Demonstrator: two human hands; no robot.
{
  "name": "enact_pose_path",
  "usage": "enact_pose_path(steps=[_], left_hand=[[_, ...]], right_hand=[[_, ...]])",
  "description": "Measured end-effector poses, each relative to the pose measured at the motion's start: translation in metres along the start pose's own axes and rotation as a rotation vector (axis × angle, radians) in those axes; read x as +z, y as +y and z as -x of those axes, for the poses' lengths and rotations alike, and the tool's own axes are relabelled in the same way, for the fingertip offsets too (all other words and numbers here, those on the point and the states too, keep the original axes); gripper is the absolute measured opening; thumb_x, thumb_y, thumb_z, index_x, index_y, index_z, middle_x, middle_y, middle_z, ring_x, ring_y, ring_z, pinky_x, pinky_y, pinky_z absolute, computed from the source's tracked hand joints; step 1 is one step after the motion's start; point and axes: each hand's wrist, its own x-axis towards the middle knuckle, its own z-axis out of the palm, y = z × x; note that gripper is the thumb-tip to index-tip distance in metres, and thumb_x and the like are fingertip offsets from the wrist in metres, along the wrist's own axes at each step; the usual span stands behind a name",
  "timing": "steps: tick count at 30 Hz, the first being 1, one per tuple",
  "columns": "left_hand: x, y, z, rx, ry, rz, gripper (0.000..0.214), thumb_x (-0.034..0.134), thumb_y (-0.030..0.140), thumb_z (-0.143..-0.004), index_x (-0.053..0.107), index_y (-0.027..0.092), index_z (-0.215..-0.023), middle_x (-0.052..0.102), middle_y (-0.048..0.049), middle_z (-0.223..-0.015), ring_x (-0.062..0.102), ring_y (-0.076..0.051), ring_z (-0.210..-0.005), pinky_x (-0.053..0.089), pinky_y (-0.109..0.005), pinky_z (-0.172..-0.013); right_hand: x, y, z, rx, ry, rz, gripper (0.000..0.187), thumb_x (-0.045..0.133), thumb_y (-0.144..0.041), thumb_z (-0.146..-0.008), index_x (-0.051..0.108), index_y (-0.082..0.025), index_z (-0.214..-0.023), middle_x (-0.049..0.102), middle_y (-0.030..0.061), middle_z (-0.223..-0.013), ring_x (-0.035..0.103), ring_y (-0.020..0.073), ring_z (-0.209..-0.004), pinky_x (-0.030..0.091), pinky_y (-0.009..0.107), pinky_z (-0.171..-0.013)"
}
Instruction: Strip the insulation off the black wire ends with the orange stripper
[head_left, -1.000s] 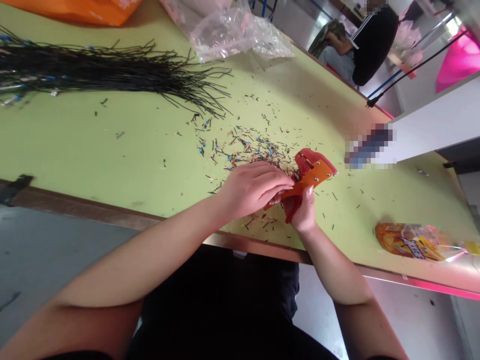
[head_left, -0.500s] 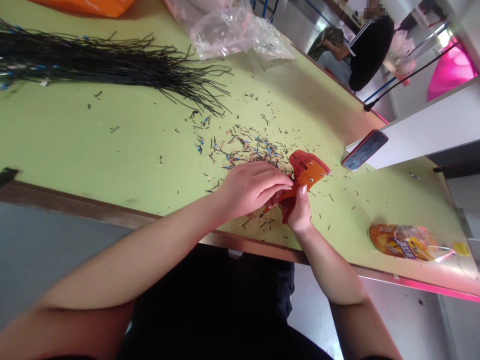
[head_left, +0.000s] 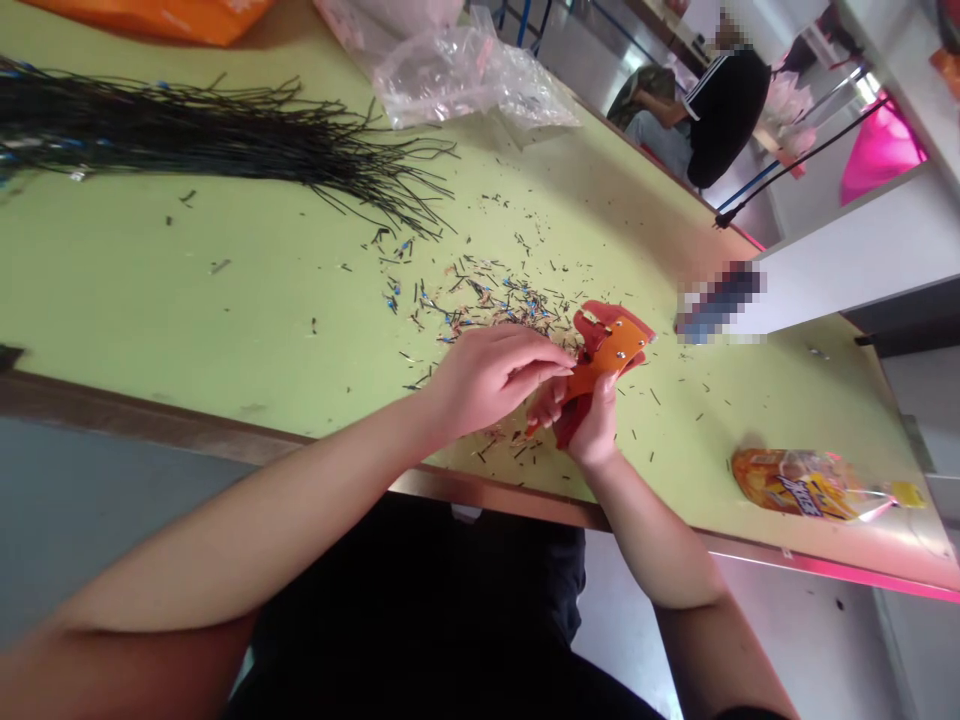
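Right hand (head_left: 595, 425) grasps the red-orange tool (head_left: 609, 352) over the table (head_left: 255, 260); left hand (head_left: 495, 380) curls beside it, its grip unreadable. Cut scraps (head_left: 531, 305) suggest work well underway; whether the black wire bundle (head_left: 225, 138) is finished or pending cannot be told.

Table (head_left: 187, 335), around scraps (head_left: 532, 306): wire bundle (head_left: 225, 135) is lying at ten o'clock, plastic bag (head_left: 472, 80) at twelve, tool (head_left: 611, 345) sitting in right hand (head_left: 595, 425) at four, bottle (head_left: 802, 484) resting beyond.

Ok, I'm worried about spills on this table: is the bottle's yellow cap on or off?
On: the yellow cap covers the mouth of the bottle. Whether it is screwed tight, I cannot tell.
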Motion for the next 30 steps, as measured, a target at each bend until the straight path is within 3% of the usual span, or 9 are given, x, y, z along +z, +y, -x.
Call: enact_pose_path(steps=[5,11,13,16,18,19,22,26,30], left_hand=[[-0.004,0.002,-0.003,-0.351,-0.022,0.138,0.020,0.066,0.033,-0.103,0.082,0.021,-0.101,0.083,-0.0037,-0.092,0.076,-0.013,-0.073,0.059,-0.021,-0.065],[-0.003,-0.009,0.000,-0.438,0.023,0.173,0.021,0.064,0.033,-0.102,0.079,0.020,-0.106,0.083,-0.0050,-0.097,0.076,-0.013,-0.078,0.062,-0.024,-0.074],[-0.002,-0.014,0.001,-0.481,0.049,0.171,0.021,0.065,0.034,-0.100,0.079,0.019,-0.106,0.083,-0.0060,-0.100,0.076,-0.014,-0.078,0.063,-0.026,-0.075],[0.000,-0.023,0.004,-0.550,0.053,0.183,0.023,0.067,0.038,-0.098,0.078,0.019,-0.105,0.083,-0.0070,-0.098,0.075,-0.015,-0.075,0.063,-0.027,-0.071],[0.001,-0.027,0.006,-0.560,0.043,0.177,0.024,0.068,0.040,-0.096,0.078,0.019,-0.103,0.084,-0.0073,-0.097,0.075,-0.016,-0.075,0.063,-0.028,-0.072],[0.002,-0.028,0.007,-0.567,0.032,0.163,0.026,0.067,0.041,-0.096,0.078,0.019,-0.102,0.084,-0.0075,-0.097,0.075,-0.017,-0.076,0.063,-0.029,-0.073],[0.002,-0.030,0.009,-0.576,-0.044,0.079,0.030,0.065,0.046,-0.096,0.080,0.021,-0.104,0.084,-0.0073,-0.099,0.075,-0.018,-0.077,0.062,-0.031,-0.071],[0.003,-0.030,0.010,-0.575,-0.144,-0.018,0.033,0.062,0.049,-0.097,0.082,0.023,-0.105,0.084,-0.0061,-0.101,0.073,-0.019,-0.074,0.059,-0.031,-0.069],[0.003,-0.032,0.009,-0.589,-0.192,-0.025,0.036,0.060,0.051,-0.095,0.081,0.024,-0.104,0.084,-0.0059,-0.098,0.070,-0.019,-0.069,0.058,-0.032,-0.066]], right_hand=[[-0.009,-0.013,-0.003,0.127,-0.126,-0.096,0.069,0.056,-0.091,-0.086,0.069,-0.024,-0.083,0.058,0.0015,-0.065,0.061,0.0205,-0.059,0.062,0.042,-0.066],[-0.020,-0.005,-0.001,0.188,-0.223,0.049,0.071,0.052,-0.092,-0.087,0.068,-0.024,-0.095,0.066,0.0059,-0.079,0.066,0.0243,-0.073,0.061,0.044,-0.074],[-0.028,-0.007,-0.004,0.078,-0.133,0.279,0.056,0.059,-0.081,-0.093,0.067,-0.025,-0.098,0.069,0.0077,-0.089,0.067,0.0250,-0.081,0.060,0.044,-0.078],[-0.054,-0.023,-0.020,-0.158,0.193,0.790,0.028,0.062,-0.052,-0.100,0.064,-0.024,-0.106,0.071,0.0118,-0.105,0.068,0.0292,-0.095,0.058,0.051,-0.091],[-0.082,-0.040,-0.035,-0.270,0.413,1.148,0.022,0.063,-0.031,-0.096,0.063,-0.021,-0.115,0.068,0.0188,-0.133,0.064,0.0361,-0.122,0.050,0.060,-0.109],[-0.097,-0.049,-0.044,-0.285,0.496,1.305,0.025,0.061,-0.025,-0.093,0.063,-0.019,-0.117,0.060,0.0219,-0.150,0.054,0.0390,-0.140,0.041,0.063,-0.119],[-0.147,-0.076,-0.068,-0.111,0.655,1.599,0.040,0.055,-0.015,-0.091,0.061,-0.012,-0.130,0.033,0.0257,-0.174,0.018,0.0439,-0.166,0.021,0.068,-0.130],[-0.202,-0.096,-0.085,0.172,0.812,1.657,0.050,0.057,-0.015,-0.092,0.057,-0.007,-0.141,0.025,0.0302,-0.177,0.015,0.0502,-0.166,0.018,0.072,-0.128],[-0.229,-0.098,-0.086,0.275,0.818,1.647,0.047,0.056,-0.016,-0.092,0.059,-0.007,-0.138,0.023,0.0294,-0.178,0.016,0.0497,-0.166,0.020,0.073,-0.127]])
